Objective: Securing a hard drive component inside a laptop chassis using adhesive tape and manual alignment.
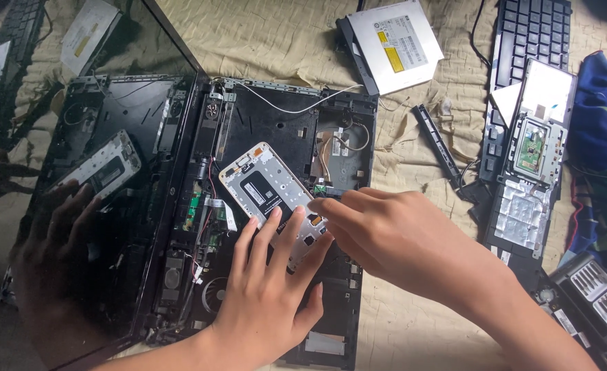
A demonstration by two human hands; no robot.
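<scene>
Beige cloth, gutted laptop: your left hand lies flat, open, on the phone frame; your right hand pinches its near-right edge.

We have a single view, from a camera worn on the head, looking steeply down and slightly forward from close above onto a cloth-covered surface. Our own left hand and right hand enter from the near edge and meet at the centre, over an opened laptop base whose dark screen fills the left side. At the far edge we just catch an optical drive, and a detached keyboard runs off the far right, so nothing beyond the work surface shows.
</scene>
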